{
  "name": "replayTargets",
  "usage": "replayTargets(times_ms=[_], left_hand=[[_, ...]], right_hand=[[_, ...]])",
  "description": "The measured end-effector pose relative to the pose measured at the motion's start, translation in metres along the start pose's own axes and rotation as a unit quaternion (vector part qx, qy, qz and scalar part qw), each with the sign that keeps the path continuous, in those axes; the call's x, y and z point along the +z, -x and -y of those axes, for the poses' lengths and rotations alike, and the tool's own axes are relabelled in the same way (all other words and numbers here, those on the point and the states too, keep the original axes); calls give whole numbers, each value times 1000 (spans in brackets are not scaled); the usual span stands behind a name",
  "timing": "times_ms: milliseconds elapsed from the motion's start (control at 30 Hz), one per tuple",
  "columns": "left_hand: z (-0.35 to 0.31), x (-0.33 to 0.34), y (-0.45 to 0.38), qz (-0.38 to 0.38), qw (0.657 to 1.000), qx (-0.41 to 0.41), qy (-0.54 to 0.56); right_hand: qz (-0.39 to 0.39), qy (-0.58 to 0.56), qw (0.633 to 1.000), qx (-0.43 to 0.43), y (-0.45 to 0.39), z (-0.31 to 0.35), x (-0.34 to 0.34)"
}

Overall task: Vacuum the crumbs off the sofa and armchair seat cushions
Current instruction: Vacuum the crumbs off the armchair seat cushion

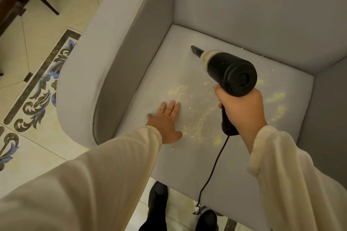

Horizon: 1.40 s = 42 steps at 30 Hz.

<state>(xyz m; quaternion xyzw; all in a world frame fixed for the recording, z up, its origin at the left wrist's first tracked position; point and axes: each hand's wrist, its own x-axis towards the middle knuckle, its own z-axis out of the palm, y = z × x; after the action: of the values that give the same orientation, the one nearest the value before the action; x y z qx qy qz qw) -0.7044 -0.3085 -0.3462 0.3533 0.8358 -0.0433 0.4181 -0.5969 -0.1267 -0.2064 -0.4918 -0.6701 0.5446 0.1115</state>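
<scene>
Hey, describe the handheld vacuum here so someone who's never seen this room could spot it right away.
Find the grey armchair seat cushion dusted with yellow crumbs. Above it, the right hand grips the handheld vacuum. It is the only black thing over the seat, with a slim nozzle and a cord trailing off the front edge.

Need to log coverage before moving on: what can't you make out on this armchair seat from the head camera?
- Seat cushion under the left hand and right sleeve: hidden, so crumbs there are unknown.
- Vacuum nozzle tip: contact with the fabric unclear.
- Cord: leaves the bottom edge.
- Right armrest: cut off.
</scene>
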Motion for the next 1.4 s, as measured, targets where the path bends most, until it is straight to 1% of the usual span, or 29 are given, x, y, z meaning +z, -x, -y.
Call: replayTargets(times_ms=[133,267,433,500,600,733,1033,1200,1300,1400], left_hand=[[0,2,1,-4,1000,1,-7],[1,4,5,7,1000,8,-19],[1,13,16,-37,999,27,0],[2,20,23,-40,999,16,10],[5,31,28,-21,1000,-3,15],[4,33,26,-26,999,-14,15],[4,49,17,-34,999,-28,-20],[2,47,18,-29,999,-31,-25],[1,42,22,-21,999,-29,-26],[-2,40,25,-21,999,-34,-31]], right_hand=[[1,-7,1000,7,9,-5,-1],[16,0,999,28,37,-20,-9],[28,10,999,29,80,-45,-18],[30,16,999,27,93,-57,-20],[37,6,999,30,106,-69,-22],[44,10,999,23,117,-76,-19],[76,0,997,23,125,-78,-15],[67,-5,998,12,125,-77,-16],[31,-12,999,0,122,-75,-21],[8,-23,1000,9,115,-73,-26]])
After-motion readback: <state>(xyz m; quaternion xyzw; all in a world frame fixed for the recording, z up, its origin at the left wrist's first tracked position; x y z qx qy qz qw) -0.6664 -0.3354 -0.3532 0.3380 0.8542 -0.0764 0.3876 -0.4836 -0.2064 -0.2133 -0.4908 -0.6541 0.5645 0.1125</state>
